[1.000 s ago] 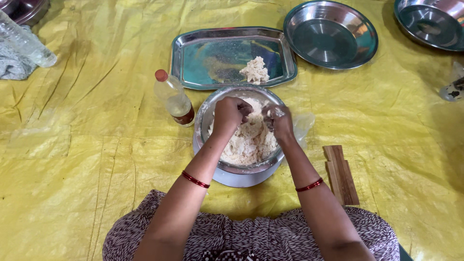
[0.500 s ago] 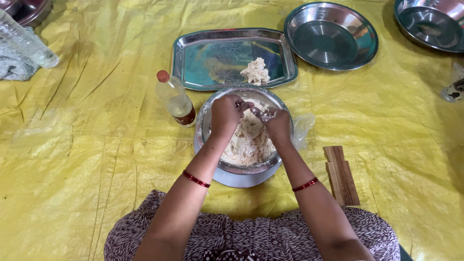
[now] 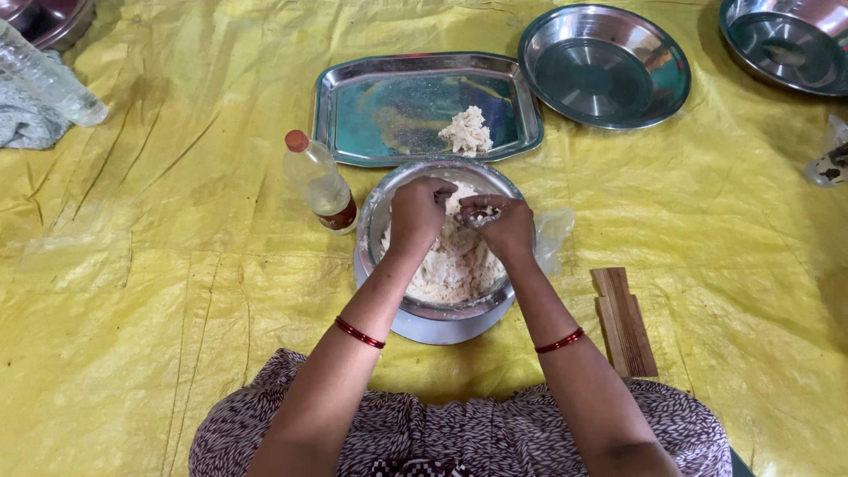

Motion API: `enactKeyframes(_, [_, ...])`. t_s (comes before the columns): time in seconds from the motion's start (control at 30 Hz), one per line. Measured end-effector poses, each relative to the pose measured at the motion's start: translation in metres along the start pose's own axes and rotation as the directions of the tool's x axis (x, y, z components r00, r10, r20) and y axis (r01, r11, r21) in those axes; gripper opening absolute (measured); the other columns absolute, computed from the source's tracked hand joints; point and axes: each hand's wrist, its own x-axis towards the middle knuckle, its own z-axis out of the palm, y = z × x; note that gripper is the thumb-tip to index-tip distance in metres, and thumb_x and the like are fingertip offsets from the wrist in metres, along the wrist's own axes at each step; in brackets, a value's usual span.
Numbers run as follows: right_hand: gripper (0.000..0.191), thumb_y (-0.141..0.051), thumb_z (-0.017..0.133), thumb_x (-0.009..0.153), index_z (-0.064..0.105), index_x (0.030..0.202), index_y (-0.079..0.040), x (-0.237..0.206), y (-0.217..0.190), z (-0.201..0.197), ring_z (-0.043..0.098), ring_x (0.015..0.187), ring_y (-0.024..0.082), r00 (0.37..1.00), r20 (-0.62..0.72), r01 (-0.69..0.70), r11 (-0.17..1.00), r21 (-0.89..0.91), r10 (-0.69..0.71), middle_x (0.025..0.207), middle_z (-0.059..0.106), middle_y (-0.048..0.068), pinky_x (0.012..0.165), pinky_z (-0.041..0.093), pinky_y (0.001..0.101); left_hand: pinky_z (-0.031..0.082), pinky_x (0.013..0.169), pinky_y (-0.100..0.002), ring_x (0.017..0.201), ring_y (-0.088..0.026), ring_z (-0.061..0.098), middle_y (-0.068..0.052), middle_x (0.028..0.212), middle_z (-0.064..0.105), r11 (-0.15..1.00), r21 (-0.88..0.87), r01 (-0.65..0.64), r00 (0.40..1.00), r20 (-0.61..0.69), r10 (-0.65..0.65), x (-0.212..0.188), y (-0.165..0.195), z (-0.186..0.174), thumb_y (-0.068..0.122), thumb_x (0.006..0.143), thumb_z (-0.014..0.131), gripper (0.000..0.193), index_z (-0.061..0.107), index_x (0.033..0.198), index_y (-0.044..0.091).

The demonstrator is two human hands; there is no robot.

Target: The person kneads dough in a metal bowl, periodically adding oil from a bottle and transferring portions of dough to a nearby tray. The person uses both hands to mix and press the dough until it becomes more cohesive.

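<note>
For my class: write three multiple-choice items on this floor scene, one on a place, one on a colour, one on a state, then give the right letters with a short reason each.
1. Where does the small lump of dough lie?
A. on the rectangular steel tray
B. in the round plate
C. on the wooden pieces

2. What colour is the cap of the oil bottle?
A. blue
B. orange-red
C. white

3. What are the left hand and right hand doing?
A. resting on the sheet
B. holding the bottle
C. both in the steel bowl, at the crumbly dough

Answers: 1 A, the lump sits on the tray's right part. 2 B, the cap shows orange-red. 3 C, both hands are over the dough inside the bowl, the right hand with bits in its fingers.
</note>
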Motion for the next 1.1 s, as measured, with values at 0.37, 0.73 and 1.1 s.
enactKeyframes(0.37, [0.011, 0.011, 0.061, 0.064, 0.066, 0.062, 0.002, -0.006, 0.013, 0.010, 0.064, 0.062, 0.015, 0.988, -0.152, 0.033, 0.999, 0.043, -0.026, 0.064, 0.068, 0.009, 0.061, 0.051, 0.0292, 0.044, 0.051, -0.032, 0.047, -0.020, 0.060, -0.012, 0.054, 0.065, 0.988, -0.091, 0.121, 0.992, -0.005, -0.122, -0.004, 0.026, -0.006, 0.000, 0.079, 0.069, 0.015, 0.071, 0.064, 0.003])
enactKeyframes(0.73, [0.026, -0.010, 0.086, 0.068, 0.061, 0.067, 0.000, -0.011, -0.032, -0.001, 0.058, 0.059, 0.023, 0.977, -0.114, -0.205, 0.931, -0.302, 0.178, 0.061, 0.061, 0.015, 0.062, 0.049, 0.0369, 0.051, 0.050, -0.032, 0.049, -0.016, 0.064, -0.006, 0.060, 0.069, 0.796, -0.484, 0.364, 0.925, 0.089, -0.369, -0.004, 0.002, 0.012, 0.035, 0.094, 0.070, 0.042, 0.074, 0.073, -0.001])
enactKeyframes(1.1, [0.048, -0.014, 0.070, 0.091, 0.055, 0.136, -0.004, -0.038, -0.057, 0.020, 0.044, 0.135, 0.044, 0.971, -0.050, 0.186, 0.877, -0.443, -0.232, 0.141, 0.051, 0.024, 0.109, 0.033, 0.0581, 0.046, 0.074, -0.031, 0.088, -0.013, 0.061, -0.006, 0.101, 0.070, 0.400, -0.862, 0.312, 0.824, 0.036, -0.565, 0.013, -0.026, 0.056, 0.032, 0.108, 0.047, 0.036, 0.057, 0.128, 0.004])
